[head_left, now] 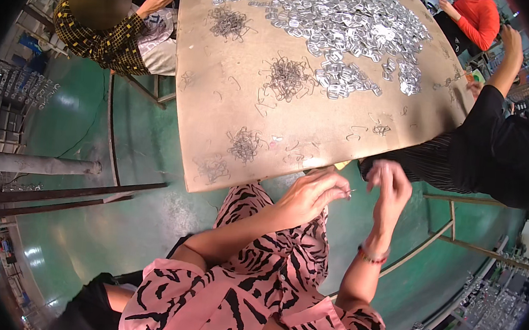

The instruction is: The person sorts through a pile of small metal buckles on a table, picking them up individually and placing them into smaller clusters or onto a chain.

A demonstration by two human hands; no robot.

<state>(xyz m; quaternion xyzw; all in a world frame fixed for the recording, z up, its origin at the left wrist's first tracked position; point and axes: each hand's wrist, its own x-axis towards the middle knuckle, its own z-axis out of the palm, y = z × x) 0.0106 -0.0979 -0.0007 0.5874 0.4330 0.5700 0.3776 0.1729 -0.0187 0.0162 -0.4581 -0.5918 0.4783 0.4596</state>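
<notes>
My left hand [313, 196] is closed in a pinch just off the near edge of the table, over my lap. A tiny shiny tip shows at its fingertips, too small to name. To its right, my right hand [389, 187] is raised with bent fingers, smeared by motion, a short gap from the left. Whether it holds anything I cannot tell. On the table near my hands lie loose bent wire hooks [245, 144] in a tangled pile. Farther off is a large heap of flat silver metal buckles [352, 22], with a smaller cluster of them [346, 78] nearer me.
The brown-covered table [325, 120] fills the middle. More wire hook piles [288, 78] lie on it. A person in a patterned yellow-black top [99, 44] works at the left; a person in black [499, 148] sits close on my right, one in red [480, 23] beyond.
</notes>
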